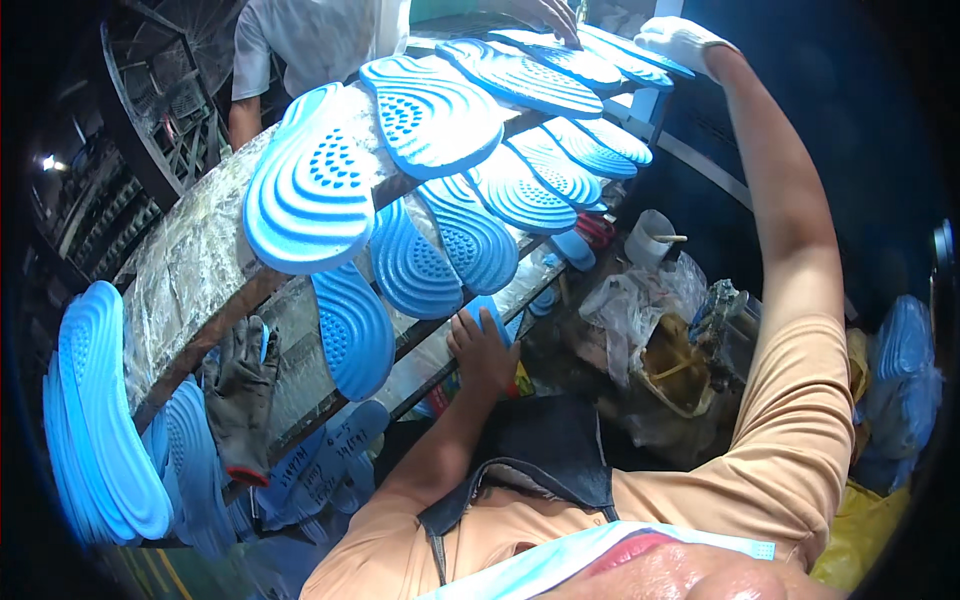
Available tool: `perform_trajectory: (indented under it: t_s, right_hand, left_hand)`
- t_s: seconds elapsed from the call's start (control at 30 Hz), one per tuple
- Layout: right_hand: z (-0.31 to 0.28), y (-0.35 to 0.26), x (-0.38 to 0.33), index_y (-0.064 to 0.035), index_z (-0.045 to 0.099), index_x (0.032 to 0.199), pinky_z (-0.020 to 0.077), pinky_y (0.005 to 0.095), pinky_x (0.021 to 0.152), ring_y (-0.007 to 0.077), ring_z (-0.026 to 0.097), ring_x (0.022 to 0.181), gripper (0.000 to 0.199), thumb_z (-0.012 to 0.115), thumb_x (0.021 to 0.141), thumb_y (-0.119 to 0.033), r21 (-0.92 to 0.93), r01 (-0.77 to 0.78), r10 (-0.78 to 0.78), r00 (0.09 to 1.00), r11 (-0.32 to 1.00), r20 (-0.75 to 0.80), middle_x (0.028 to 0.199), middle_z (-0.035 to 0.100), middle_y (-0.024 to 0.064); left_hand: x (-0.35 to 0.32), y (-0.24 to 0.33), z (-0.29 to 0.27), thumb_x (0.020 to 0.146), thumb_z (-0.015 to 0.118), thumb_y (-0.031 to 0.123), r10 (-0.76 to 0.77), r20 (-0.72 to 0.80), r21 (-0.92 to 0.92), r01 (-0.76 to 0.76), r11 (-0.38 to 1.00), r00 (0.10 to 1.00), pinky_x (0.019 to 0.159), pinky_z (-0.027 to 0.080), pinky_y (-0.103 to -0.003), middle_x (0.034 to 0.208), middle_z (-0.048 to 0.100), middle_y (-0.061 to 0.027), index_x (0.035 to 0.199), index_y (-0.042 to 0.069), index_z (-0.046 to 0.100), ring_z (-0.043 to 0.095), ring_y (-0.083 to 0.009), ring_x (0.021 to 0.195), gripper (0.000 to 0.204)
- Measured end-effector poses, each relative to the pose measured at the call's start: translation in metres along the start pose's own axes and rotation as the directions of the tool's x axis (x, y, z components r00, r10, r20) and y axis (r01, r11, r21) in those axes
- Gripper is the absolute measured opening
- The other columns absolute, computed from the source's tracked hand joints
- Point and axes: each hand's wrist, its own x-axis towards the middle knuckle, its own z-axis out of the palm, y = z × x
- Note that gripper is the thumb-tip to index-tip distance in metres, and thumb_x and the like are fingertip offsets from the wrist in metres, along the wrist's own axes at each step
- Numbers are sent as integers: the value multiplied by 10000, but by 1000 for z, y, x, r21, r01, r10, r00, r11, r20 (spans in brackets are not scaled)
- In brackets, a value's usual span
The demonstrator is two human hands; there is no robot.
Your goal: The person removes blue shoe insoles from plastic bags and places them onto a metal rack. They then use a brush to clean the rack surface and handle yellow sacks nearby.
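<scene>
Dimly, the room [820,130] surrounds wrapped shelving [185,285]; left hand [484,350] grips an insole [490,313], right hand's [682,42] hold unclear.

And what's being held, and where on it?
Left hand appears to hold a blue insole by its lower end; the white-gloved right hand is at another insole's edge, grip unclear.

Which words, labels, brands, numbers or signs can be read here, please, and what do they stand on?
Lower-left insoles: lines of dark handwritten letters and numbers, partly readable, not copied out here.
Mask: a small corner mark, too small to read.
Upper insoles: no writing seen, only ridges and small dimples.
</scene>
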Motion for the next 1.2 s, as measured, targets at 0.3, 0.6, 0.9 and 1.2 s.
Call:
perform_trajectory:
  t_s: [0.3,0.6,0.9,1.2]
  right_hand:
    - [-7,-37,-43,-43,519,1302,481,406,953,359,582,1100,677,778,739,-314,-167,-124,134,990,978,52,1193,613,196]
    - [-27,-26,-136,-26,521,1331,447,416,1021,338,564,1189,604,669,862,-376,-60,-12,4,991,998,-137,1269,588,214]
    - [-69,-31,-298,9,572,1274,444,363,1012,300,572,1191,625,663,814,-405,71,-180,170,977,981,127,1281,607,186]
    - [-70,2,-369,-4,576,1279,447,360,1004,289,592,1164,613,658,831,-415,119,-288,257,940,950,225,1249,630,179]
  left_hand:
    - [6,7,2,731,711,310,-35,-34,120,39,992,999,1043,314,-523,1413,371,-301,1374,-17,401,358,-421,1330,784]
    - [-1,-36,-12,811,597,175,-12,0,61,12,998,1000,926,422,-504,1385,455,-218,1416,7,392,502,-362,1180,661]
    - [-63,74,-135,762,549,-17,521,323,-773,538,-336,790,932,542,-509,1356,475,-249,1475,14,269,515,-424,1243,766]
    - [-116,195,-153,789,500,-37,811,261,-513,787,-343,524,873,573,-504,1319,474,-296,1479,14,240,566,-429,1169,740]
